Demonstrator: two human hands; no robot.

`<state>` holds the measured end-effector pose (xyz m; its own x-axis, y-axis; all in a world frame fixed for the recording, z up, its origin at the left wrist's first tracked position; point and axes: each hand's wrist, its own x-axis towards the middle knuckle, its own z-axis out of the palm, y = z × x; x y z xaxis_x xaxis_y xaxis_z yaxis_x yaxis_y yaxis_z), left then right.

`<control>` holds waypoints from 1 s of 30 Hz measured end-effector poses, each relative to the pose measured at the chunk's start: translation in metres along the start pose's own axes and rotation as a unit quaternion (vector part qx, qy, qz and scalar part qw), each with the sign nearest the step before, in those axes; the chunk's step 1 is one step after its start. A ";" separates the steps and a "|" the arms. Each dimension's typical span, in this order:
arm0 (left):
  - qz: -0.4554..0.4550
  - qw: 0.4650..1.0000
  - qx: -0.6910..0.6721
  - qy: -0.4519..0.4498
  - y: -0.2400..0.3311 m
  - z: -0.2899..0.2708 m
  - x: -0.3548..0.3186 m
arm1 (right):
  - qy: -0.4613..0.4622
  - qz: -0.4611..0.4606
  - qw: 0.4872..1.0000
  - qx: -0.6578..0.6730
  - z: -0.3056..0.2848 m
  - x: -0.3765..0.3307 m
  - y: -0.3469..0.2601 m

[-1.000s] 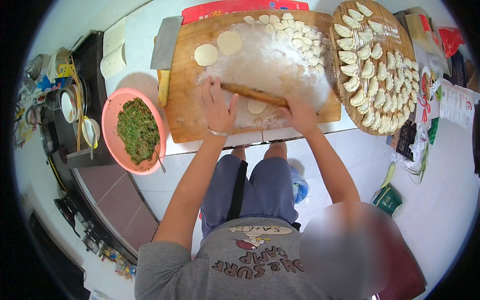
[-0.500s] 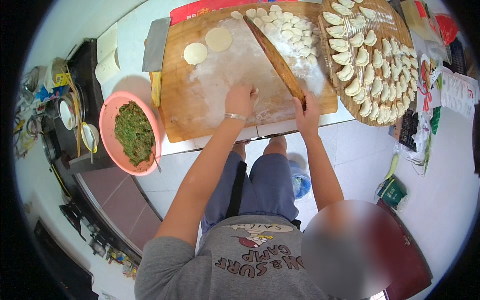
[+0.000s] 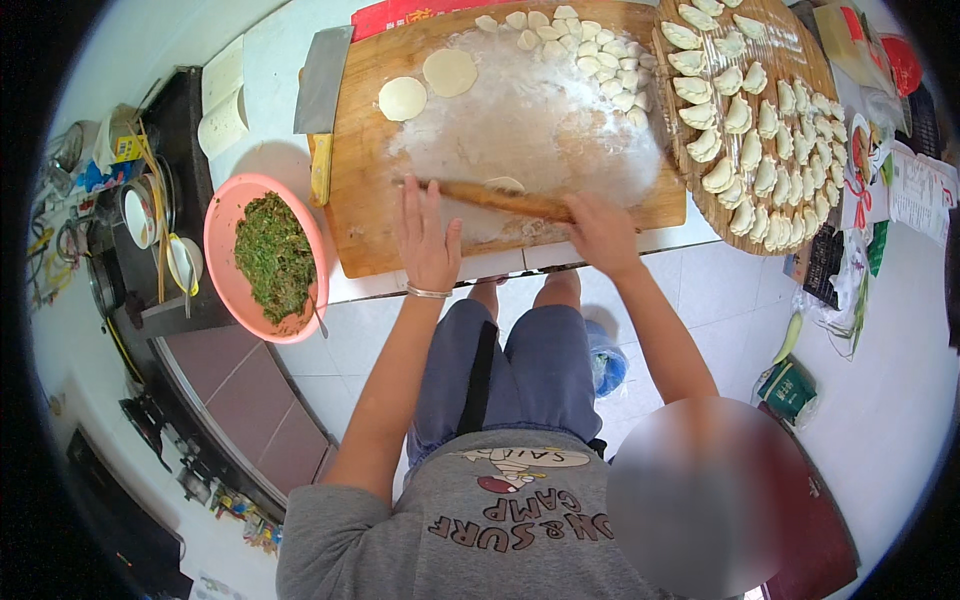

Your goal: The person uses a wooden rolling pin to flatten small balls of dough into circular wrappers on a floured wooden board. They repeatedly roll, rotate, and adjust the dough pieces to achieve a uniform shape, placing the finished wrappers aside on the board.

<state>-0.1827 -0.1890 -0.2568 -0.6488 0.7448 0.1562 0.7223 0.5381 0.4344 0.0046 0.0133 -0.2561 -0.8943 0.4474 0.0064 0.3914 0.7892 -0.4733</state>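
Note:
A wooden rolling pin [image 3: 490,197] lies crosswise near the front of the floured cutting board [image 3: 362,240]. My left hand [image 3: 430,245] rests on its left end, fingers stretched out flat. Around the right end, my right hand [image 3: 602,232] has its fingers curled. A small dough disc [image 3: 506,185] shows just beyond the pin, partly covered by it. Two rolled dough wrappers, one smaller [image 3: 402,99] and one larger [image 3: 450,73], lie at the board's far left. Many small dough pieces [image 3: 605,62] are heaped at the far right in flour.
A cleaver [image 3: 324,80] with a yellow handle lies along the board's left edge. Left of it stands a pink bowl [image 3: 214,240] of green filling [image 3: 268,255] with a spoon. A round wooden board [image 3: 785,42] on the right carries rows of folded dumplings [image 3: 740,115].
The rolling pin has swung from upright to crosswise and come down over a small dough disc. My left hand has let the disc go, moved left and flattened onto the pin.

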 end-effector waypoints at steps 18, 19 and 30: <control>0.164 0.981 0.059 -0.082 -0.011 0.016 0.105 | 0.058 -0.047 0.996 -0.044 0.012 0.051 0.001; 0.192 0.975 0.028 -0.107 -0.006 0.014 0.110 | 0.047 -0.058 0.996 -0.041 0.013 0.051 0.007; 0.035 0.897 -0.363 -0.248 0.034 0.017 0.105 | 0.043 0.008 0.999 0.017 -0.013 0.026 -0.012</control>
<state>-0.2221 -0.0862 -0.2404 -0.2905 0.9479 -0.1307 0.2935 0.2183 0.9307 -0.0202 0.0211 -0.2384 -0.8651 0.4961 0.0741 0.3972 0.7678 -0.5027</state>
